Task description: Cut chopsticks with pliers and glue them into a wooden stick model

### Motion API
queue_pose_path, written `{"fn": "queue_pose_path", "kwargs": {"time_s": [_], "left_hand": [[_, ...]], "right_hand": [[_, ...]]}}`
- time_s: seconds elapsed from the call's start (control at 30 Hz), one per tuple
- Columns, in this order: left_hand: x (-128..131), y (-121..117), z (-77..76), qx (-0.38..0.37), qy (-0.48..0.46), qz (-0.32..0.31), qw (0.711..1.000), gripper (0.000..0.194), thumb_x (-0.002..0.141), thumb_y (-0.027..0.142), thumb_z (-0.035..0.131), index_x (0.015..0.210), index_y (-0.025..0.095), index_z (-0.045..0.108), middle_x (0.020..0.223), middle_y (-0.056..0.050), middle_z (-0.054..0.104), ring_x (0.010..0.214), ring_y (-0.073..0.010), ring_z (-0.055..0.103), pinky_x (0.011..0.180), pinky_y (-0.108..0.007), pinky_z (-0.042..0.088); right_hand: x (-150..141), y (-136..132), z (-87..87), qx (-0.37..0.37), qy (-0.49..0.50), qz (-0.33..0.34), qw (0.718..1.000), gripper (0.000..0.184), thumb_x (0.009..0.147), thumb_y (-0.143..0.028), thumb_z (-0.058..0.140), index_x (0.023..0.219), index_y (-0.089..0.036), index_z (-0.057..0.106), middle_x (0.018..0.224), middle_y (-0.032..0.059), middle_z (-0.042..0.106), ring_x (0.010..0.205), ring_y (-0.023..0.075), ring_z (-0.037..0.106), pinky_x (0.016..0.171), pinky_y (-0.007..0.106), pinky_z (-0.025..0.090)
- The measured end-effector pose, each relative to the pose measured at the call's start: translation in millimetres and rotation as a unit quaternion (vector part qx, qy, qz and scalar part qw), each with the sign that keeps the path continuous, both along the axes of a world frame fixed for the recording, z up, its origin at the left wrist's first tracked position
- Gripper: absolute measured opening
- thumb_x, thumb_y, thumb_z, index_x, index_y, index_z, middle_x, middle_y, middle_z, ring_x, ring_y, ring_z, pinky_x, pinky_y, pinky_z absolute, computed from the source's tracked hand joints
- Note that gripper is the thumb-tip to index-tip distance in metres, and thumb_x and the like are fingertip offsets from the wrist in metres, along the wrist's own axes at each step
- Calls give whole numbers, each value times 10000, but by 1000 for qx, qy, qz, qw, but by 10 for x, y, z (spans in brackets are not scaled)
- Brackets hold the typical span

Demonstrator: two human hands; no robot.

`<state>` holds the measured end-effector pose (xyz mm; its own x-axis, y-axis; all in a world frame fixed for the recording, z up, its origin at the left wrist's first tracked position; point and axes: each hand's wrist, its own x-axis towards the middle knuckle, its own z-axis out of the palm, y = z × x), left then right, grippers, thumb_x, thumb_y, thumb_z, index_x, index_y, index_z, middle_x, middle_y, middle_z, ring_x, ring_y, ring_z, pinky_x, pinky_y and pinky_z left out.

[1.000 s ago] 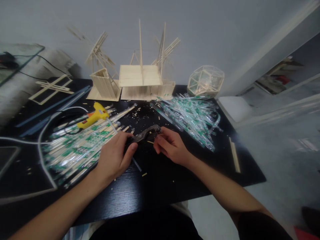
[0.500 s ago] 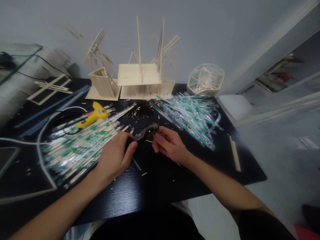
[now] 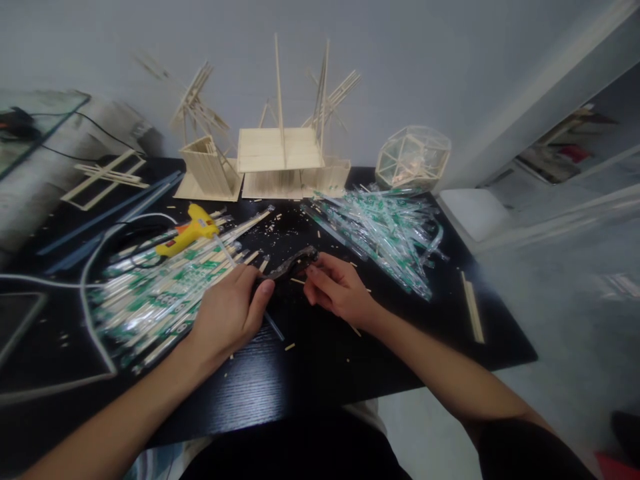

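Observation:
My left hand point(image 3: 227, 307) is wrapped round the handle end of a dark, curved pair of pliers point(image 3: 290, 263). The tool points to the right, over the middle of the black table. At its far end, the fingers of my right hand point(image 3: 340, 287) are pinched together close to the jaws. What they hold is hidden by the fingers. Thin wooden stick ends point(image 3: 297, 281) show beside and below that hand. Left of my left hand lie bundles of wooden sticks point(image 3: 155, 307) in clear and green wrappers, with a yellow glue gun point(image 3: 187, 233) on top.
Wooden stick models point(image 3: 280, 150) stand along the wall, with a faceted clear frame point(image 3: 414, 159) at their right. Empty wrappers point(image 3: 380, 233) are heaped behind my right hand. Two sticks point(image 3: 473, 310) lie near the table's right edge. A white cable point(image 3: 85, 293) loops at left.
The view has shifted very slightly. Both hands keep almost the same place at the pliers, which appear turned a little.

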<state>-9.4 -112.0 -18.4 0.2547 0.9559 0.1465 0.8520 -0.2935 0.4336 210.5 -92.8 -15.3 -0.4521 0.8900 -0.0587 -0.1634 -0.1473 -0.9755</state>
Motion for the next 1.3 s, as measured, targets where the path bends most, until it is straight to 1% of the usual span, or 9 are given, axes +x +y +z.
{"fn": "queue_pose_path", "kwargs": {"time_s": [0.27,0.5,0.73,0.9,1.1,1.2,1.3], "left_hand": [[6,2,28,-27,30,16,999,425,1016,507,239,778,244,473,810,-70,602,750,-256,603,664,-378,421],[14,18,23,-41,44,24,998,434,1012,523,231,786,242,471,795,-70,604,758,-269,625,679,-381,424],[-1,31,39,-50,63,24,996,454,1015,537,223,766,244,465,784,-75,630,743,-276,643,659,-381,420],[-5,34,35,-36,76,26,996,468,1019,527,230,753,239,485,760,-72,646,715,-256,651,632,-362,417],[-10,37,2,-31,66,32,997,480,1017,539,251,792,229,539,787,-80,657,758,-281,665,634,-369,408],[-15,43,0,-32,69,42,996,495,1014,546,241,845,219,571,839,-91,669,808,-296,675,643,-372,407],[-21,44,2,-34,67,40,996,517,1015,560,223,879,213,583,863,-91,671,835,-302,676,662,-380,415]], "right_hand": [[-16,-7,-13,-27,11,3,1000,304,969,-473,619,984,-169,612,591,-67,582,361,30,307,353,187,179],[-30,-8,-49,-41,13,-2,999,292,968,-466,617,995,-176,602,595,-75,574,356,29,311,351,184,172],[-43,-9,-85,-60,16,1,998,331,944,-500,640,1005,-178,598,585,-84,564,354,29,305,345,174,178],[-49,-6,-79,-58,13,0,998,353,935,-517,644,1002,-173,599,592,-81,570,357,29,313,344,175,185],[-43,-1,-72,-50,6,-4,999,339,931,-511,652,988,-182,596,612,-75,582,357,26,320,345,176,177],[-35,3,-78,-32,4,-4,999,315,927,-478,672,1001,-178,610,643,-62,620,365,25,355,355,176,192],[-22,12,-90,-20,6,4,1000,296,947,-461,653,1007,-174,613,699,-32,680,362,24,376,359,182,202]]}}
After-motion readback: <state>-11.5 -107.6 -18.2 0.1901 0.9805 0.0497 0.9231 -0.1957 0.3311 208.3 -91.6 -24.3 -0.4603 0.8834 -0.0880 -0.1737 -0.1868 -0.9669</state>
